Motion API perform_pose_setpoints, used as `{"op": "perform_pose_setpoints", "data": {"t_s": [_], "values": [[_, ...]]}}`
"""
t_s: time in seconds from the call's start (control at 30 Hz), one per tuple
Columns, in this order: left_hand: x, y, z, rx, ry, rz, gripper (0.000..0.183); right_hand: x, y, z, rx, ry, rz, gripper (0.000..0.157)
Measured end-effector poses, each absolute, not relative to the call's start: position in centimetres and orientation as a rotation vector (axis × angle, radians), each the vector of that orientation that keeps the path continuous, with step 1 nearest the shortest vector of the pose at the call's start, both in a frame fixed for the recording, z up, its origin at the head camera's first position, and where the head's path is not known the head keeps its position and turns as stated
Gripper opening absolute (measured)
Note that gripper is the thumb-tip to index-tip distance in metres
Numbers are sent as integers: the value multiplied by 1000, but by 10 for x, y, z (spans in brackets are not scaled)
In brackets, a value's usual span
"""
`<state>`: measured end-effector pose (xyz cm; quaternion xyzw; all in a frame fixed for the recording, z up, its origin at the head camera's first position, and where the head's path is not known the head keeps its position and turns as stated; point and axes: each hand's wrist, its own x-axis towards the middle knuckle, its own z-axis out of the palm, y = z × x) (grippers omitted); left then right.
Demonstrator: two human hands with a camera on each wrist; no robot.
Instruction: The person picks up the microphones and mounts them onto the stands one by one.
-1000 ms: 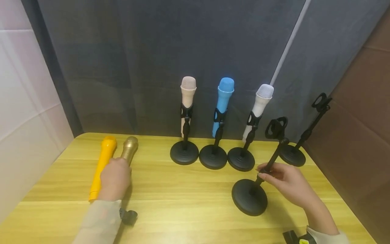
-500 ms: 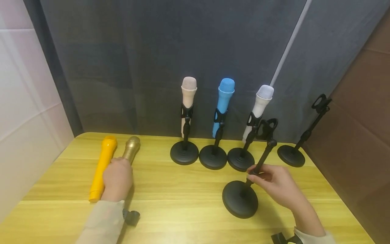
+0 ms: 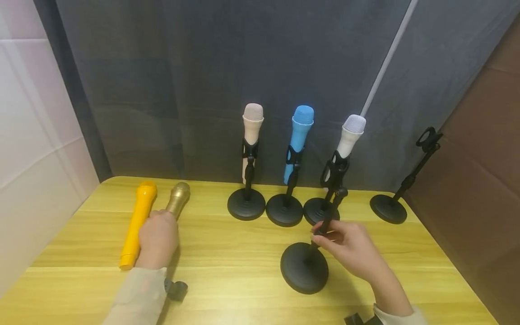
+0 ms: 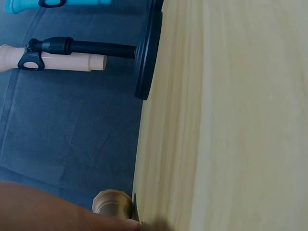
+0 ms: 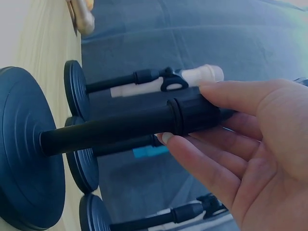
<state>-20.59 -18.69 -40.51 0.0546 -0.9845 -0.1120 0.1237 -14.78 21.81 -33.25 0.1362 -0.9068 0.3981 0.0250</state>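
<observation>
At the left, my left hand (image 3: 159,237) holds a gold microphone (image 3: 178,198) lying on the table, head pointing to the back. The hand hides its handle; in the left wrist view only the gold head (image 4: 113,202) shows past the thumb side. A yellow microphone (image 3: 138,225) lies just left of that hand. My right hand (image 3: 353,248) pinches the pole of a black microphone stand (image 3: 304,268) between thumb and fingers. In the right wrist view the fingertips sit at the collar of this stand (image 5: 110,130). Its clip (image 3: 335,174) holds nothing and overlaps the white microphone behind.
Along the back edge stand three black stands bearing a beige microphone (image 3: 252,128), a blue microphone (image 3: 299,133) and a white microphone (image 3: 350,135). Another stand (image 3: 388,208) with a bare clip is at the back right. A dark curtain (image 3: 203,90) hangs behind the table.
My right hand has carried the microphone stand leftward, toward the middle of the table. My left hand and the gold microphone have shifted slightly right.
</observation>
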Motion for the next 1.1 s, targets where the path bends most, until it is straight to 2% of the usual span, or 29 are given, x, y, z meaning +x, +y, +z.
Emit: {"op": "perform_pose_setpoints", "data": {"t_s": [0.33,0.73,1.1], "values": [[-206,-184,-406,127,-2864,-326,10,-148,195,-336,495,-2776,1279,21],[-205,-185,-406,111,-2844,-352,11,-151,162,-333,616,-2768,1214,12],[-210,-199,-404,91,-2918,-549,26,-143,136,-335,539,-2720,1230,11]]}}
